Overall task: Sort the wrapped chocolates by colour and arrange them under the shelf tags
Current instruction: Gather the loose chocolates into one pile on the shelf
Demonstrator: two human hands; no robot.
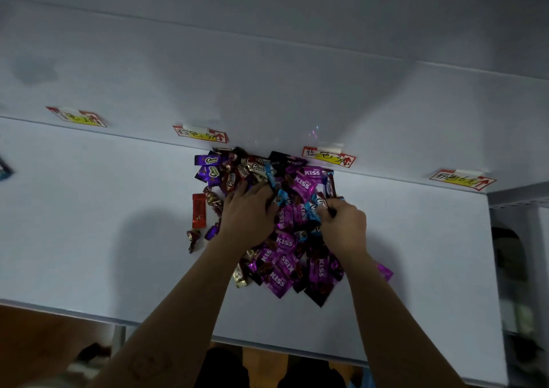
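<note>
Chocolates (285,227) lie unsorted in one heap; your left hand (248,217) presses flat, your right hand (344,224) pinches a wrapper.

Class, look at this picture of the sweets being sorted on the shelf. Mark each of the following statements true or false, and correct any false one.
1. Four paper tags are stuck along the back edge of the shelf. True; for example the second tag.
2. The chocolates already lie in separate colour groups. False: they form one mixed pile between two tags.
3. Both hands are in the pile. True: the left hand and right hand rest on it.
4. The red wrapped chocolate lies right of the pile. False: it lies on the left.
5. The magenta wrappers read KISS. True.
</note>
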